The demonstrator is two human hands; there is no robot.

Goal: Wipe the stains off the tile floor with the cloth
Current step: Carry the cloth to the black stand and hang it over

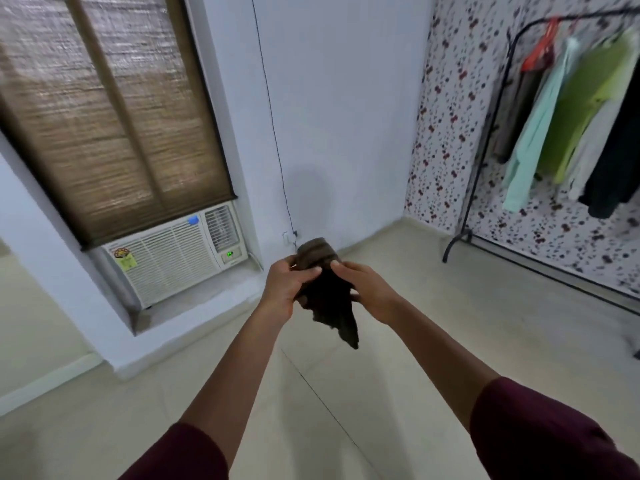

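Note:
A dark brown cloth [329,299] hangs in the air in front of me, bunched at the top with a loose corner drooping down. My left hand [285,289] grips its left side and my right hand [367,292] grips its right side, both arms stretched forward. Below lies the beige tile floor [398,358] with a dark grout line running diagonally. No stain is plainly visible on the tiles from here.
A window air conditioner [176,254] sits low in the wall at the left under a brown blind [104,126]. A black clothes rack [485,150] with hanging garments stands at the right against patterned wallpaper. A thin cable [273,133] runs down the white wall.

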